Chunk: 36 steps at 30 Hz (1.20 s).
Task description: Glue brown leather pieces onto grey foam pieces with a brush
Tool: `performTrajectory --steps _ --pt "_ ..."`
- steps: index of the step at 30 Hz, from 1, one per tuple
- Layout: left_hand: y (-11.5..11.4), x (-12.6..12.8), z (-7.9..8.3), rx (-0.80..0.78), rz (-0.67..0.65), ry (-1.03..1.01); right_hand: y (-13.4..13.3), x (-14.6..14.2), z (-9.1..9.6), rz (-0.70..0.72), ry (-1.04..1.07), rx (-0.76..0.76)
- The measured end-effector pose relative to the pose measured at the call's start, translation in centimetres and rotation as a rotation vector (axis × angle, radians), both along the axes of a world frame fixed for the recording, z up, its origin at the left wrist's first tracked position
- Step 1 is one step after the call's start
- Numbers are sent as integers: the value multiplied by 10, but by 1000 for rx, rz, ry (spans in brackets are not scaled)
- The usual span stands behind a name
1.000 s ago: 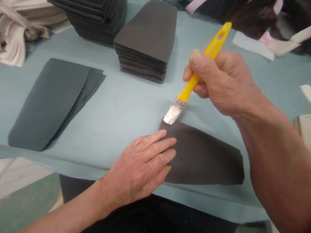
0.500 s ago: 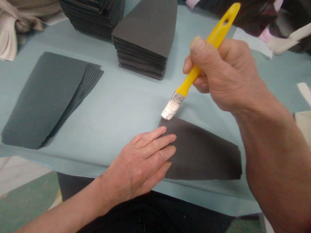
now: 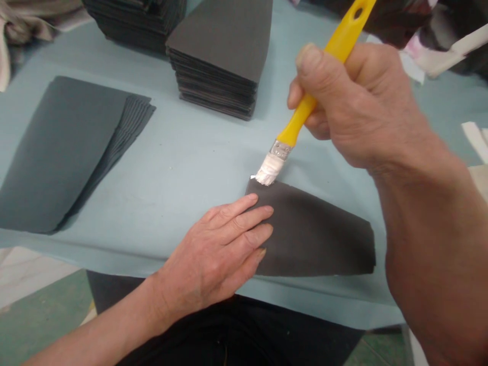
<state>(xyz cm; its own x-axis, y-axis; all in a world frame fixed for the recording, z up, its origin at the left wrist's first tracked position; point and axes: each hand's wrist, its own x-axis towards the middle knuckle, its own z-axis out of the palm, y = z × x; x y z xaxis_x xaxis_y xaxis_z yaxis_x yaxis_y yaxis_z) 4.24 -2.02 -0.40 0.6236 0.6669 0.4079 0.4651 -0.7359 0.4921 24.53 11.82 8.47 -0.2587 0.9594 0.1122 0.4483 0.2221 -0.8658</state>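
Note:
My right hand (image 3: 343,96) is closed round the yellow handle of a paintbrush (image 3: 297,119). The brush's white-coated bristles touch the upper left corner of a dark grey tapered panel (image 3: 316,234), where a small white smear shows at the edge. My left hand (image 3: 224,249) lies flat on the panel's left end, its fingers stretched out and slightly apart. The panel rests near the table's front edge. Whether it is a single piece or several layered ones I cannot tell.
A fanned pile of dark panels (image 3: 64,152) lies on the left of the pale blue table (image 3: 183,168). At the back stand a tall stack of grey panels (image 3: 221,56) and a darker stack (image 3: 137,25). Beige cloth (image 3: 26,20) lies far left; scraps (image 3: 450,56) lie far right.
The brush tip has shifted slightly along the panel's corner, and a white smear now shows there. The left hand keeps its place on the panel. The whole view has shifted a little.

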Motion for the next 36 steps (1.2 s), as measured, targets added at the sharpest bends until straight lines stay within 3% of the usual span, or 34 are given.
performTrajectory --steps 4,9,26,36 --pt "0 -1 0 -8 -5 6 2 -8 -6 27 10 31" --pt "0 -3 0 -4 -9 4 6 7 -14 11 -43 82" --pt "-1 -5 -6 -21 -30 2 -9 46 -11 24 -78 84" --pt "0 -6 -3 -7 -37 28 -19 69 -9 -41 -147 67"
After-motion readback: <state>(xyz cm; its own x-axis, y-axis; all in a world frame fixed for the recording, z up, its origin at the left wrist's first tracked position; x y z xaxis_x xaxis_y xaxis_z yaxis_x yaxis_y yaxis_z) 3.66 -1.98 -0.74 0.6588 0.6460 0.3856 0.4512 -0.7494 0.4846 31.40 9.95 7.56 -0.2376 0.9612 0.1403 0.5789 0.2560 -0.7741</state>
